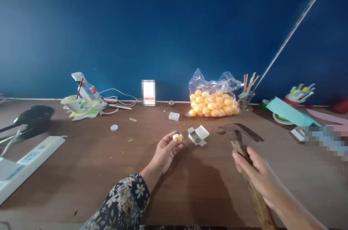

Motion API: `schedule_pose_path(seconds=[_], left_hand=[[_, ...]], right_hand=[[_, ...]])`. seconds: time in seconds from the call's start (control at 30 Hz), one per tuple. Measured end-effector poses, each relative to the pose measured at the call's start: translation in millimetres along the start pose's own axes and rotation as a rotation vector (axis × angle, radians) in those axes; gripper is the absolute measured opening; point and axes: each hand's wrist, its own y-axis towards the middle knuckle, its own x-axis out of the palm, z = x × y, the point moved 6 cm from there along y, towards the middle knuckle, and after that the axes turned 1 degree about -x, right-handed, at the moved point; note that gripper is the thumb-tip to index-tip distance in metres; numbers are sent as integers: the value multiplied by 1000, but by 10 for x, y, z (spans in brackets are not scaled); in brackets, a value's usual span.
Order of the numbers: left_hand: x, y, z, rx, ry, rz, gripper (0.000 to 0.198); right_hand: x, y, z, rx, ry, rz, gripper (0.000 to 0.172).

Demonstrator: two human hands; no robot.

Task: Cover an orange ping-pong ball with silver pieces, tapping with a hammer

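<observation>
Between the fingers and thumb of my left hand (pixel 164 152) is a small yellow ball (pixel 178 137) with a dark, shiny, silvery upper part. My right hand (pixel 255 168) is closed around the wooden handle of a claw hammer (pixel 236 134). The hammer's metal head points away from me and sits above the table. Just right of the ball lies a small white cardboard box (pixel 199 134) with its flaps open; its contents are too small to make out.
A clear plastic bag of yellow balls (pixel 213 105) stands by the blue wall. Behind the open box lie a small closed white box (pixel 174 116) and a round metal item (pixel 171 102). A power strip (pixel 29 166) is at left; coloured paper (pixel 292 110) is at right.
</observation>
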Motion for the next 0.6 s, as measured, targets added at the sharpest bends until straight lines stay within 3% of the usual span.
schedule_pose_path(seconds=[0.1, 0.2, 0.33, 0.4, 0.6], left_hand=[[15, -15, 22, -14, 1, 7, 36], [9, -19, 25, -32, 1, 17, 37], [1, 4, 3, -27, -6, -1, 43], [-3, 20, -9, -15, 2, 0, 41], [2, 45, -29, 5, 37, -9, 33]], right_hand=[[174, -174, -240, 98, 415, -63, 40], [282, -215, -361, 157, 614, -117, 46], [355, -208, -455, 33, 505, -288, 28], [390, -232, -486, -30, 365, -350, 27], [538, -305, -575, -147, 115, -309, 29]])
